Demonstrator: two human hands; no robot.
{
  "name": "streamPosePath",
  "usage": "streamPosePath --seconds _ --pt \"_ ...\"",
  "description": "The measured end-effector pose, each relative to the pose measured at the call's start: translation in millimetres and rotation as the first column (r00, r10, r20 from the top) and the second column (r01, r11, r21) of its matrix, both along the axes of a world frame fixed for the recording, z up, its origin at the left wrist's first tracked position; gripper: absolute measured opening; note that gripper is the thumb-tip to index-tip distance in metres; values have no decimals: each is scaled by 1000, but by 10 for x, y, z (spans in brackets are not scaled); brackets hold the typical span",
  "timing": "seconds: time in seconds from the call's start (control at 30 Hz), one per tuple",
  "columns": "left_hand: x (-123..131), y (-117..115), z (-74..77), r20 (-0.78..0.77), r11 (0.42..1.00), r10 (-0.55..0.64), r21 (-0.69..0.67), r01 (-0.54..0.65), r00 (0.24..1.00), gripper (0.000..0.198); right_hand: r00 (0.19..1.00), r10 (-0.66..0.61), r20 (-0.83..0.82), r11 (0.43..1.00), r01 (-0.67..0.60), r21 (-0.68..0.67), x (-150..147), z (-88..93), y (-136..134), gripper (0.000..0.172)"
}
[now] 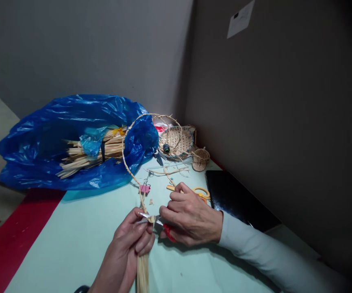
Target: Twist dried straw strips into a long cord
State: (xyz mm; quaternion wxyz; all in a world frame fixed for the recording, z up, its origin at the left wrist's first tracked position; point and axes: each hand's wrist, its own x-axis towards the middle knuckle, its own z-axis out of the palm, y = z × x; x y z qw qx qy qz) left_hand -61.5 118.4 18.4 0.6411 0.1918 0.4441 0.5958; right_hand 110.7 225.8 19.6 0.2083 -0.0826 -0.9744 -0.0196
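The braided straw cord is pinched near its lower end between the fingertips of the left hand, and by the right hand the red-handled scissors are grasped, their blades parted across the braid. A fingertip could be nicked if the blades were closed at this spot, so near is the pinch; a needed strand could be severed along with a stray end if the braid were twisted, and the plait could be loosened if the pinch were slackened. Relative to the left grip, the long loop is arched away to the far side, while loose strands are hung out on the near side. Just beyond, a pink clip is seen at the braid. Farther off, a shallow basket and a small woven basket are placed, with yellow-handled scissors nearer; to the left, a straw bundle is laid on a blue plastic bag
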Motion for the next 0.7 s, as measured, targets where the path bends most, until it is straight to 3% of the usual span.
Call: streamPosePath --seconds 0.3,0.4,0.47,0.53,0.7 --pt "-34 28 -27 0 995 81 -50 -81 997 19 999 46 -9 996 -46 -80 -13 -41 -22 14" --pt "-28 28 -11 -16 996 63 -61 -64 998 23 994 -53 -91 976 32 -216 -18 5 -13 16" --pt "-16 21 3 -37 997 45 -63 -48 998 24 969 -201 -144 923 138 -359 -5 53 15 16" --pt "-9 17 -4 -68 997 31 -62 -36 997 24 937 -336 -97 853 259 -453 22 91 58 14" --pt "-42 42 -132 -169 995 13 -96 -30 985 35 857 -495 142 735 501 -457 95 128 130 26"
